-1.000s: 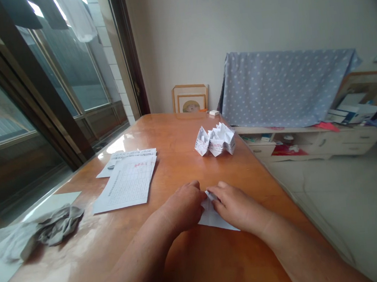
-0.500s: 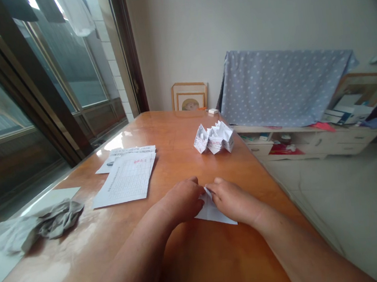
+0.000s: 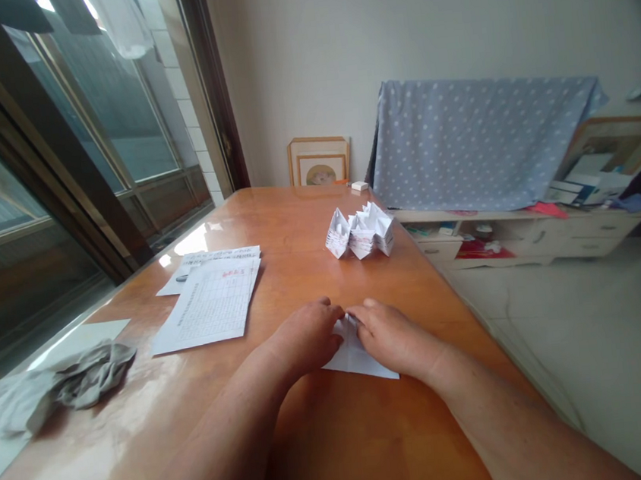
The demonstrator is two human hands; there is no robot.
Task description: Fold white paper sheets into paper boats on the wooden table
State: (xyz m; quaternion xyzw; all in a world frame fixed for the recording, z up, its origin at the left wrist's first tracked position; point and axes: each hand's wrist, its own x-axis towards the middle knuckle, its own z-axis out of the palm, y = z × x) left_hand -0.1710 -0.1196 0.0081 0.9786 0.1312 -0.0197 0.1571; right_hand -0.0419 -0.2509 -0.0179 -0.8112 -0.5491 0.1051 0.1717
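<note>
A folded sheet of white paper (image 3: 357, 360) lies on the wooden table (image 3: 342, 444), its wide edge toward me. My left hand (image 3: 314, 334) closes on the paper's left side near the far tip, fingers bent. From the right, my right hand (image 3: 388, 334) grips the same paper, its fingertips close to those of the left. The hands cover much of the paper's far part, so the exact finger grip is partly hidden. Beyond them stand several folded paper shapes (image 3: 361, 232) with pointed tops, grouped together.
Printed sheets (image 3: 213, 305) lie left of my hands, with a pen-like thing on them. A crumpled grey cloth (image 3: 91, 375) rests farther left. A small white box (image 3: 359, 186) sits at the table's far end. A cabinet (image 3: 526, 237) stands at the right.
My fingers have shifted slightly along the folded paper near its tip, and a little more of the paper shows between my hands. The whole view has moved slightly.
</note>
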